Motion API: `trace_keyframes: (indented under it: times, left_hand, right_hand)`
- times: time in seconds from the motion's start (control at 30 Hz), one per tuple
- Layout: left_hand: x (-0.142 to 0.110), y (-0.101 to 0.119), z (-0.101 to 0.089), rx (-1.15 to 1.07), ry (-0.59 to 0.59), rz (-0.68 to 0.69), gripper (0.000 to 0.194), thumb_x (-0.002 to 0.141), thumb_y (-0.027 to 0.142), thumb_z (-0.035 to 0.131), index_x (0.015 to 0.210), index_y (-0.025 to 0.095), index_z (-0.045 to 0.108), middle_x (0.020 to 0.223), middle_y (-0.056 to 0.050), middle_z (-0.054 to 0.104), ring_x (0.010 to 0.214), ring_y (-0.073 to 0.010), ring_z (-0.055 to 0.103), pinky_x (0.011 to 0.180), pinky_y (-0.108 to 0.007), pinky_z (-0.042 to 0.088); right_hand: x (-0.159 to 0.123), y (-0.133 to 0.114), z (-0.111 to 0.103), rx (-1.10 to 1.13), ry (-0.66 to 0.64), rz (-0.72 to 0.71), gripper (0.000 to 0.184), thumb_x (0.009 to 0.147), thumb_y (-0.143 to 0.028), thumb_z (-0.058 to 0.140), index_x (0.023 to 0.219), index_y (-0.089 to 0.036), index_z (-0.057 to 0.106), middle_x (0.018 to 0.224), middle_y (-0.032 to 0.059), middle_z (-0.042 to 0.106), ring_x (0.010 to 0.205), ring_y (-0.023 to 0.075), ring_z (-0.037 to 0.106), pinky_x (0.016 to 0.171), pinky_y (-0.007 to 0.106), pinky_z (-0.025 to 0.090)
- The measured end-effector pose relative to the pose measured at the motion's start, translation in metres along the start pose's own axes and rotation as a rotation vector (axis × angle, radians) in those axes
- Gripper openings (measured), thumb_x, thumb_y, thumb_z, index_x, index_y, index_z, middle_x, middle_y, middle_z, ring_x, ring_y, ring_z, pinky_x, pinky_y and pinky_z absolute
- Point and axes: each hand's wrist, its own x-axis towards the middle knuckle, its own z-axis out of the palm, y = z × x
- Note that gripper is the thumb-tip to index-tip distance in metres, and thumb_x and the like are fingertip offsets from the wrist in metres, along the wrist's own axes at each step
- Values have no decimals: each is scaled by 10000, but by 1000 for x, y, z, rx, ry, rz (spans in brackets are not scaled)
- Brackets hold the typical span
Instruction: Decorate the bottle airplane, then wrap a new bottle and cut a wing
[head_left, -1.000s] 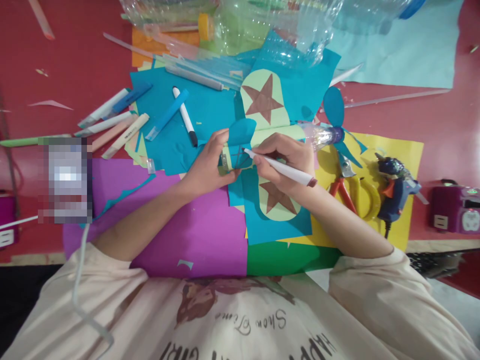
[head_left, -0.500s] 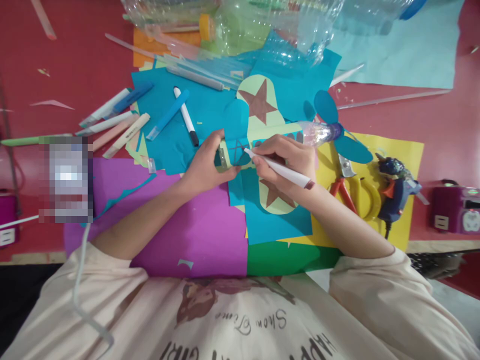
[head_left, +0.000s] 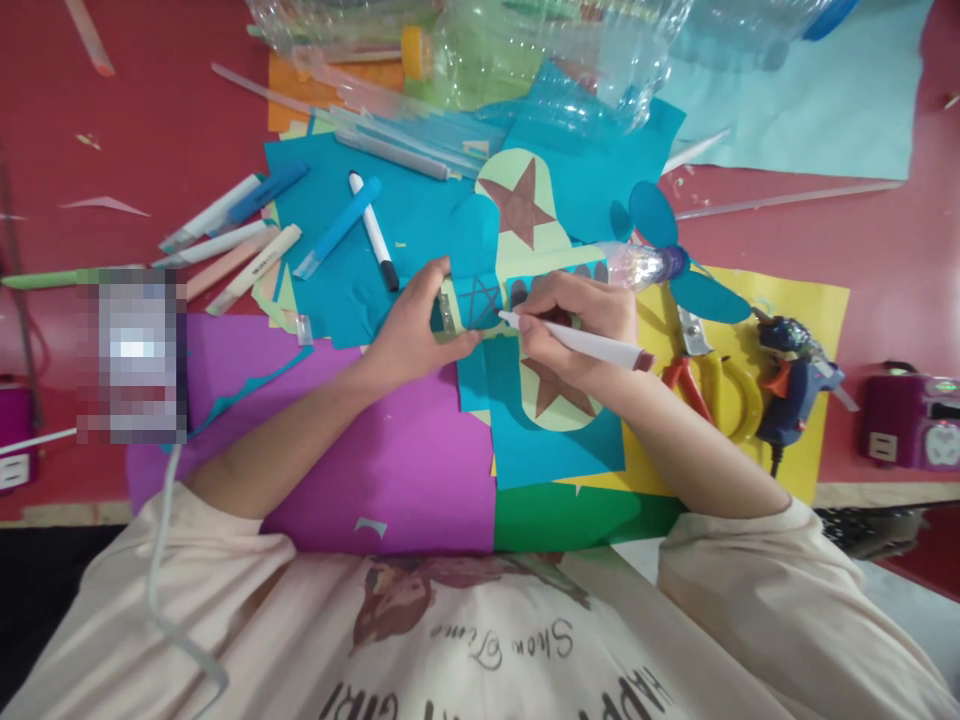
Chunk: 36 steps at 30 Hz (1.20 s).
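A paper-covered toy plane (head_left: 525, 260) lies in front of me, with pale green wings bearing brown stars and a blue propeller (head_left: 709, 290) on a clear bottle neck at its right end. My right hand (head_left: 581, 320) grips a white marker (head_left: 592, 343) with a dark red end, its tip at the lower right of a star outline (head_left: 478, 298) drawn on the plane's blue tail part. My left hand (head_left: 424, 325) holds the tail end between thumb and fingers, steadying it. The far fingertips of the left hand are partly hidden.
Several markers (head_left: 255, 268) lie at the left beside a blurred-out device (head_left: 139, 355). Clear plastic bottles (head_left: 517, 60) stand at the back. Scissors (head_left: 690, 370), yellow-handled pliers (head_left: 735, 400) and a glue gun (head_left: 787, 390) rest on yellow paper at the right.
The marker tip has moved slightly right and down with my right hand. More lines of the star show on the tail. My left hand stays in place.
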Motion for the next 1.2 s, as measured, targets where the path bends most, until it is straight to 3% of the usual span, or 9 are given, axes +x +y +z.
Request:
trace_keyframes:
  times: [0.43, 0.6, 0.73, 0.97, 1.2]
  left_hand:
    - [1, 1, 0, -54, 17, 30, 578, 793, 485, 647, 1224, 213, 376, 1266, -123, 566, 1210, -290, 536, 979, -462, 484]
    - [1, -3, 0, -25, 17, 1, 603, 777, 532, 644, 1221, 218, 383, 1285, -122, 553, 1228, -314, 522, 965, -466, 493]
    - [0, -4, 1, -16, 6, 6, 637, 779, 542, 643, 1246, 206, 370, 1303, -114, 542, 1228, -317, 523, 974, -439, 492]
    - [-1, -1, 5, 12, 39, 82, 599, 777, 533, 627, 1219, 203, 395, 1318, -134, 529, 1307, -341, 464, 1005, -452, 474]
    - [-2, -3, 8, 47, 41, 122, 650, 780, 457, 646, 1274, 183, 324, 1351, -182, 500, 1322, -358, 449, 1024, -502, 458]
  right_hand:
    - [2, -5, -4, 7, -78, 7, 185, 800, -197, 545, 631, -213, 471, 571, -45, 498, 506, 78, 444, 496, 235, 386]
    - [1, 1, -1, 200, 63, 79, 230, 848, -316, 509, 645, -210, 497, 557, -38, 523, 501, 85, 475, 478, 248, 391]
    - [0, -2, 0, 227, 134, 128, 308, 873, -450, 504, 680, -211, 538, 569, -40, 530, 501, 78, 476, 468, 242, 390]
    - [0, -11, 2, 149, 5, 31, 111, 829, -279, 613, 768, -186, 622, 643, -28, 625, 524, 64, 513, 489, 210, 406]
    - [-1, -7, 3, 126, -55, 25, 141, 831, -310, 635, 844, -175, 676, 781, 13, 709, 622, 83, 596, 551, 211, 446]
